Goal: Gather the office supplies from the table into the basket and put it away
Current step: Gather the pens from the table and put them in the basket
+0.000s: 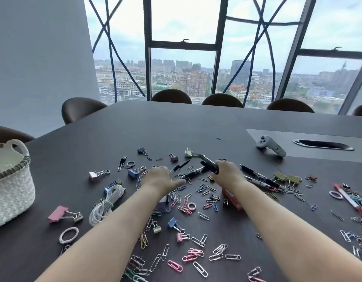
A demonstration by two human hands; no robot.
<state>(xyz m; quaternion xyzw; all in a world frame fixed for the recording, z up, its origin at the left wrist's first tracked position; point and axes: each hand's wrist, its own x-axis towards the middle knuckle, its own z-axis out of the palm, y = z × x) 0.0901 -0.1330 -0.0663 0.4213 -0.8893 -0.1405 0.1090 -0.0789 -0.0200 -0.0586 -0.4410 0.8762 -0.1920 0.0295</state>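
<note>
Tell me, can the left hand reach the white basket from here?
Probably yes: only low clips and a cord lie between the left hand and the basket; nothing tall blocks it.

Two bare forearms, long and slim, uncovered right down to the wrists. Bare left hand (161, 179), broad smooth back, thumb plain. Bare right hand (227, 173), rounded back, knuckles faint. Fingers mostly hidden from view.

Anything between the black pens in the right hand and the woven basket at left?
The right hand grips black pens. The left hand and forearm lie across the line to the white woven basket; otherwise only low clips and a coiled white cord.
</note>
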